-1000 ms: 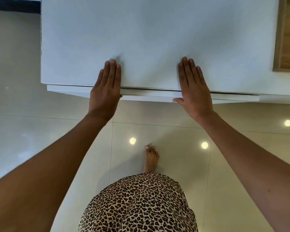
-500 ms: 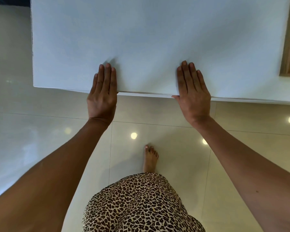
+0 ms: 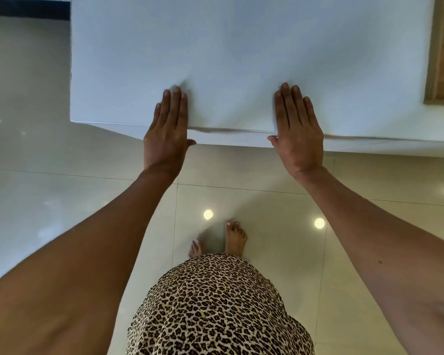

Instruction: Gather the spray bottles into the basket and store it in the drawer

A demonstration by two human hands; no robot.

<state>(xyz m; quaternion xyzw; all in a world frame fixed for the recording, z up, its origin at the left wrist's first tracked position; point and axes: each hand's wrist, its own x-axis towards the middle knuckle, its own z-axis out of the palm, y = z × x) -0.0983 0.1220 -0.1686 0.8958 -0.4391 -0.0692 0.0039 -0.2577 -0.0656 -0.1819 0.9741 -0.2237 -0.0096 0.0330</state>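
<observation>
Evidently the closing push on the drawer was the step in hand. Both hands lay flat, fingers straight and held together, gripping nothing. The left hand (image 3: 166, 129) sat at about 10 o'clock from the middle of the view and the right hand (image 3: 296, 129) at about 2 o'clock. Their fingers rested on the white table (image 3: 241, 47) and their palms covered its near edge.

Under that edge the drawer (image 3: 231, 137) showed only as a thin pale strip running from 9 to 3 o'clock, with a faint dark seam above it. Neither basket nor spray bottles were in view. I judged that they were inside the drawer, but this could not be checked.

The seam looked a little wider toward 3 o'clock, so the front may have sat slightly askew. To finish well, the push had to come evenly from both palms and straight toward 12 o'clock, so that the front would close square. It also had to be slow, so that upright bottles inside would not topple.

Both thumbs pointed inward just beside the seam. They had to be kept clear of it, or they could be nipped.

The bare feet (image 3: 235, 238) at 6 o'clock stood on glossy floor (image 3: 36, 175), so leaning hard was unwise.
</observation>
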